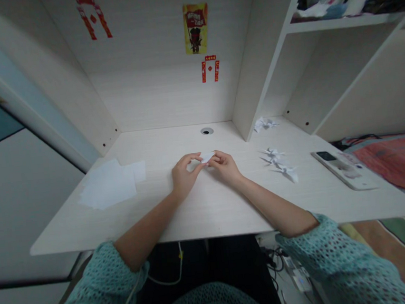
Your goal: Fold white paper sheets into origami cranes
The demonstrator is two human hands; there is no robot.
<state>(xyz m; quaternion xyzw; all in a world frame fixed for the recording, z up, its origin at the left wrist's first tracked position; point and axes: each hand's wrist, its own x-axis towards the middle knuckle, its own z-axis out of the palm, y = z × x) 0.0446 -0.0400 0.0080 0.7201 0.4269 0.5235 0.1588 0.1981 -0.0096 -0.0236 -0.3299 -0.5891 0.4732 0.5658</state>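
Between my two hands, a small piece of white folded paper (207, 157) is held just above the middle of the desk. My left hand (186, 173) pinches its left side between thumb and fingers. On the other side, my right hand (226, 165) grips the right edge the same way. The fingertips partly cover the paper, so its exact folds cannot be made out. To the left lies a spread of white paper sheets (108, 185). Several folded white paper figures (273, 154) with pointed ends sit to the right of my right hand.
More folded paper pieces (265, 124) lie by the divider (255, 104) at the back. A white phone-like device (343, 169) rests on the desk's right. Behind my hands is a round cable hole (206, 131). A shelf (340, 23) holds boxes above right.
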